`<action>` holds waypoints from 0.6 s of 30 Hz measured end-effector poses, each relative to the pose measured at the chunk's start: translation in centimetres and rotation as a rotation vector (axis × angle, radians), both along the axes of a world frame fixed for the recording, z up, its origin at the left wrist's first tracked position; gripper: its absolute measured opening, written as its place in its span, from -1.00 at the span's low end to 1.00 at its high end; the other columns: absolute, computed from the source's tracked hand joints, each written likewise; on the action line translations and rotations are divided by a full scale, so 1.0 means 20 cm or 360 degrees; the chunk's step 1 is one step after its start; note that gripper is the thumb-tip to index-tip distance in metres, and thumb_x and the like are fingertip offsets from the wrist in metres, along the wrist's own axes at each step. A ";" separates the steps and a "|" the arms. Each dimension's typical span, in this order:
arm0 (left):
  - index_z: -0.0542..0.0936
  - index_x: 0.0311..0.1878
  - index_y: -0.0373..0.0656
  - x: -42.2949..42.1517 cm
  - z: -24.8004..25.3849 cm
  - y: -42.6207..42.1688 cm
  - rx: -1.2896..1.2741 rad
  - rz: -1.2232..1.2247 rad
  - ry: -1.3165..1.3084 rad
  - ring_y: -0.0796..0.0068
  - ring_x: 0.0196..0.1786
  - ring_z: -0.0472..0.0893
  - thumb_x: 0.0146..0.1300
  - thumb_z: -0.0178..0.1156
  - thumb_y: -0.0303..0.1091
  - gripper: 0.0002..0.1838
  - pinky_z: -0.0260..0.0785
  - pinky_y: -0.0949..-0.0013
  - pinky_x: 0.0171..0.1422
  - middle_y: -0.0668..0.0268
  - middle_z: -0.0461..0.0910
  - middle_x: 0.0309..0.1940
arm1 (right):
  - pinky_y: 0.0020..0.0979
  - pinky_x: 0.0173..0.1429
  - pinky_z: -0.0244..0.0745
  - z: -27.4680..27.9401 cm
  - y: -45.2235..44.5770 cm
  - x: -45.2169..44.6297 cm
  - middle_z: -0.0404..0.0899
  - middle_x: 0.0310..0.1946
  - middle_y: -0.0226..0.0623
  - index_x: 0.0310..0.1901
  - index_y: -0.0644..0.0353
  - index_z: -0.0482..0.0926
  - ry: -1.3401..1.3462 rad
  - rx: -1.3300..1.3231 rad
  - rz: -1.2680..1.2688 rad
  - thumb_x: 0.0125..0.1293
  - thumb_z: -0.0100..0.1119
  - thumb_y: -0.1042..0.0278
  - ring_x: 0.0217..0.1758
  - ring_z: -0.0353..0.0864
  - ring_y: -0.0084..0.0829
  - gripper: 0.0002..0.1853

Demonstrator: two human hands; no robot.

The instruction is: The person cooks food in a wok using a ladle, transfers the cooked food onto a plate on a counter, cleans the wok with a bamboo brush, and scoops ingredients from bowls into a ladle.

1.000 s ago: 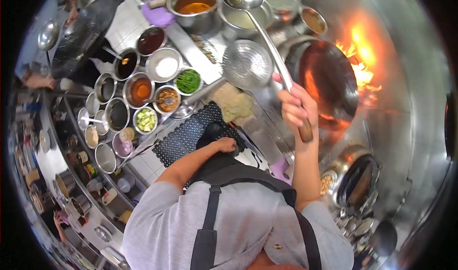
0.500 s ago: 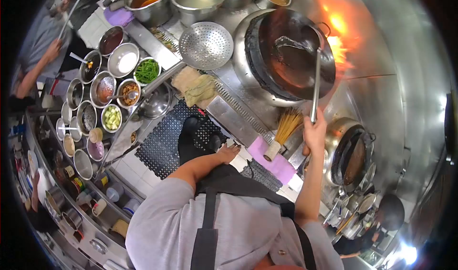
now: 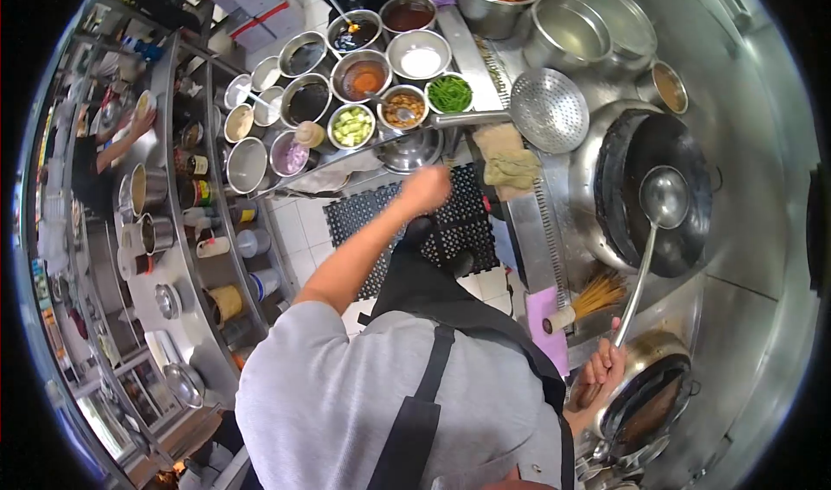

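My right hand (image 3: 603, 367) is closed round the long handle of a steel ladle (image 3: 665, 199). The ladle's round bowl is over the dark wok (image 3: 699, 157); I cannot tell whether it touches the metal. My left hand (image 3: 427, 190) is out over the black rubber mat, just below a steel lid (image 3: 409, 154). Motion smears its fingers, so their state is unclear, and I make out nothing in it. Close beyond it are bowls of brown diced pieces (image 3: 403, 109), cut green vegetable (image 3: 449, 94) and pale green chunks (image 3: 351, 126).
A perforated strainer (image 3: 549, 109) lies on the range edge beside folded cloths (image 3: 509, 163). A bamboo brush (image 3: 589, 304) rests by a pink cloth (image 3: 545, 327). A second wok (image 3: 649, 408) sits near my right forearm. Pots of liquid (image 3: 567, 31) stand at the back. Another person's arm (image 3: 125, 139) shows at left.
My view has turned left, and the flame beside the wok no longer shows. My left hand has lifted from near my leg towards the bowls. The ladle's bowl now shows plainly over the wok.
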State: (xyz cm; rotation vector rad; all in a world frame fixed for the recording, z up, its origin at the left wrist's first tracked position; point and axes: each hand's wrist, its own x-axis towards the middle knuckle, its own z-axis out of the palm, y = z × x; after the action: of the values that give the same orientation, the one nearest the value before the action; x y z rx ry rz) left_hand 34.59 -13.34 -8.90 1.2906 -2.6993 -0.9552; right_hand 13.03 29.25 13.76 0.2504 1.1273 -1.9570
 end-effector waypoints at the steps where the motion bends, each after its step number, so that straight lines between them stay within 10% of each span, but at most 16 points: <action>1: 0.59 -0.30 -0.26 0.10 0.08 -0.17 -0.0559 0.0181 0.0216 -0.04 -0.29 0.69 0.16 0.15 -0.40 -0.87 0.57 -0.03 -0.21 -0.04 0.63 -0.31 | -0.53 -0.81 0.13 0.01 -0.04 0.04 0.20 -0.61 -0.50 0.45 0.29 0.17 -0.0109 -0.0110 0.0032 0.51 -0.08 0.47 -0.83 0.12 -0.70 -0.49; 4: 0.58 -0.23 -0.20 0.24 0.28 -0.64 -0.1173 0.0458 0.0168 0.00 -0.26 0.70 0.21 0.17 -0.41 -0.89 0.57 -0.02 -0.20 0.03 0.60 -0.30 | -0.53 -0.73 0.27 -0.01 -0.17 0.07 0.21 -0.53 -0.45 0.50 0.31 0.07 -0.0248 -0.0408 0.0332 0.51 -0.14 0.50 -0.77 0.20 -0.70 -0.43; 18: 0.64 -0.37 -0.32 0.35 0.04 -0.80 -0.0497 0.0097 0.0080 -0.17 -0.18 0.69 0.14 0.18 -0.47 -0.88 0.55 -0.10 -0.07 -0.13 0.65 -0.32 | -0.59 -0.79 0.05 0.13 -0.96 0.39 0.12 -0.65 -0.57 0.40 0.33 0.26 -0.0017 0.0123 0.1087 0.39 0.15 0.38 -0.81 0.07 -0.77 -0.41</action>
State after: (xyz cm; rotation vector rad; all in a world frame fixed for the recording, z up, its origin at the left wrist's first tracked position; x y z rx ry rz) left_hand 41.59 -29.33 -8.05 1.2569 -2.6181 -0.5248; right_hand 20.90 10.04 16.34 -0.0832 1.0977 -1.3073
